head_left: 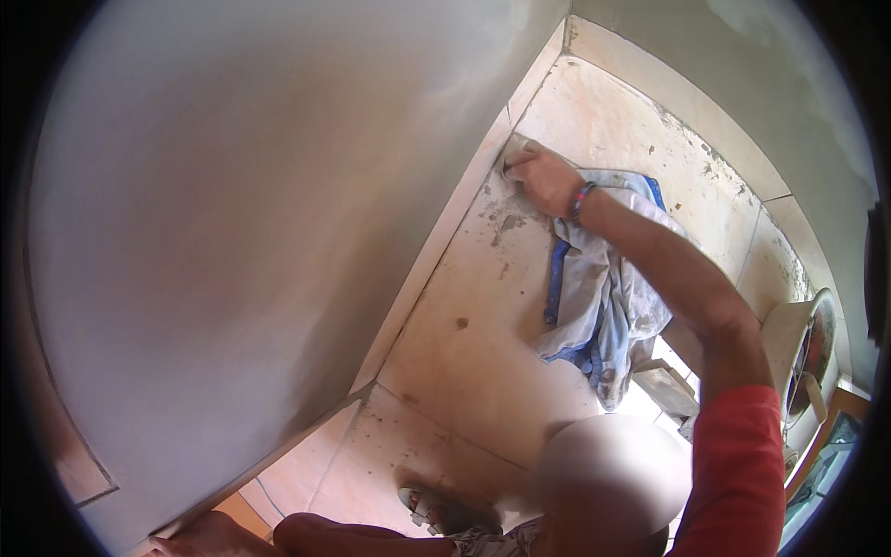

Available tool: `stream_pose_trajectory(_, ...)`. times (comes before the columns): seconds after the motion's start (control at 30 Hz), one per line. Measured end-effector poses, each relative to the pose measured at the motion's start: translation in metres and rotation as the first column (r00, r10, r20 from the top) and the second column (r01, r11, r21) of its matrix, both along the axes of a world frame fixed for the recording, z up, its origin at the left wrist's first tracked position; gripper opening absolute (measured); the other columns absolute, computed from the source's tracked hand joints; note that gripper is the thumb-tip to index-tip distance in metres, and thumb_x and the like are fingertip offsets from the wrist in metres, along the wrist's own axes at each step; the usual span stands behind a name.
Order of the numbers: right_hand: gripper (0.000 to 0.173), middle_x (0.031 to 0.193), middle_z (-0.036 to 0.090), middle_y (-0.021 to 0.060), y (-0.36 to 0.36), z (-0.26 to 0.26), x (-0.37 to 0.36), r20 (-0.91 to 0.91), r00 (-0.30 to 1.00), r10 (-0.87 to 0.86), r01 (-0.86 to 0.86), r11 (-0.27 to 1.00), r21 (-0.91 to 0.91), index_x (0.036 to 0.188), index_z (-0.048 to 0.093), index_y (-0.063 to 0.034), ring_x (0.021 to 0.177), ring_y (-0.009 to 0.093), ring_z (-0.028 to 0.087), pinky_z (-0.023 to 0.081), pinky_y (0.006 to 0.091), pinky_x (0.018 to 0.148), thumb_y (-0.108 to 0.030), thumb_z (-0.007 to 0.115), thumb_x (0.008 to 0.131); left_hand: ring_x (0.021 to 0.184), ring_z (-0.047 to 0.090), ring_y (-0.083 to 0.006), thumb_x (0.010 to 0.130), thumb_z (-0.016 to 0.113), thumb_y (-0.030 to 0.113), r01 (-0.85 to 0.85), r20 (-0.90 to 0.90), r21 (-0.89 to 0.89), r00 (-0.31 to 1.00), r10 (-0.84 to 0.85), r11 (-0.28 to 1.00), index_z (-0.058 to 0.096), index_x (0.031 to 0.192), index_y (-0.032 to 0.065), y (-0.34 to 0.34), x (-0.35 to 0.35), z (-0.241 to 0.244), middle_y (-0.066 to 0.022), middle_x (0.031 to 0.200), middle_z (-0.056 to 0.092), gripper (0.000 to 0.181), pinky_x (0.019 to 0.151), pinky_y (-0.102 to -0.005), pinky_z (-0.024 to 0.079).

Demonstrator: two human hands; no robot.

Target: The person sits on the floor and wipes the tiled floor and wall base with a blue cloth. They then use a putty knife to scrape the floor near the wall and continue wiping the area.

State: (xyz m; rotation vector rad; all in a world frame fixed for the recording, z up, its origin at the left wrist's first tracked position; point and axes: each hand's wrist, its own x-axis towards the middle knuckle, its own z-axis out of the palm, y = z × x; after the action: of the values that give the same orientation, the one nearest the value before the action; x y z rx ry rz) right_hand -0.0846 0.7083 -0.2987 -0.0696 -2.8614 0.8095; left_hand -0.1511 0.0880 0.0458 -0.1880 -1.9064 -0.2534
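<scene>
My right hand (pixel 550 177), wearing a dark beaded bracelet (pixel 581 202), reaches to the foot of the wall. Its fingers are closed on the soiled end of a cloth (pixel 592 278), pressed where the tiled floor meets the skirting. The cloth is a pale, stained garment with blue trim, trailing in folds over the floor under my forearm. At the bottom left, what looks like my left hand (pixel 216 535) lies beside the skirting, cut off by the picture's edge; its fingers are mostly hidden.
Beige floor tiles (pixel 452 369) carry dark stains and grit. Tile skirting (pixel 445 244) edges the grey wall (pixel 243 209). To the right are a whitish bucket (pixel 776 348) with a handle and a wooden block (pixel 665 390). A bent knee (pixel 313 529) shows below. A blurred round patch hides part of the floor.
</scene>
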Motion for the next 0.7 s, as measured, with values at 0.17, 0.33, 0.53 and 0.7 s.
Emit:
stream_pose_trajectory(0.17, 0.033, 0.11, 0.068, 0.0175, 0.028, 0.025, 0.031, -0.048, 0.969, -0.242, 0.24, 0.97, -0.045, 0.106, 0.069, -0.0016, 0.11, 0.036, 0.06, 0.048, 0.0397, 0.096, 0.002, 0.055, 0.077, 0.121, 0.053, -0.0271, 0.088, 0.064, 0.008, -0.433, -0.106, -0.346, 0.899, 0.424, 0.832, 0.054, 0.125, 0.0017, 0.004, 0.01, 0.0, -0.0133, 0.127, 0.054, 0.039, 0.101, -0.0355, 0.045)
stream_pose_trajectory(0.33, 0.032, 0.122, 0.062, 0.0056, 0.007, 0.0, 0.035, -0.04, 0.982, -0.187, 0.191, 0.949, 0.251, 0.112, 0.067, -0.0074, 0.123, 0.033, 0.048, 0.043, 0.0451, 0.098, -0.01, 0.063, 0.08, 0.12, 0.054, -0.0271, 0.088, 0.064, 0.013, 0.477, -0.202, 0.641, 0.86, -0.468, 0.601, 0.054, 0.127, 0.0006, 0.043, 0.003, 0.001, -0.0134, 0.124, 0.055, 0.042, 0.097, -0.0372, 0.046)
stream_pose_trajectory(0.53, 0.037, 0.122, 0.061, 0.0042, 0.0, 0.003, 0.006, 0.019, 0.975, -0.22, 0.206, 0.938, 0.278, 0.116, 0.066, -0.0117, 0.131, 0.031, 0.043, 0.04, 0.0487, 0.102, -0.016, 0.065, 0.08, 0.119, 0.053, -0.0251, 0.092, 0.059, 0.019, 0.384, -0.092, 0.41, 0.92, -0.382, 0.827, 0.054, 0.126, 0.0001, 0.016, -0.005, -0.003, -0.0117, 0.123, 0.054, 0.039, 0.095, -0.0382, 0.048)
stream_pose_trajectory(0.7, 0.043, 0.134, 0.059, 0.007, -0.021, 0.004, 0.006, 0.097, 0.982, -0.164, 0.142, 0.969, 0.201, 0.119, 0.067, -0.0116, 0.137, 0.033, 0.041, 0.037, 0.0477, 0.109, -0.01, 0.068, 0.076, 0.131, 0.044, -0.0283, 0.088, 0.064, 0.02, 0.434, -0.18, 0.636, 0.888, -0.424, 0.638, 0.056, 0.125, 0.0012, 0.071, 0.01, -0.003, -0.014, 0.138, 0.048, 0.043, 0.107, -0.0486, 0.035)
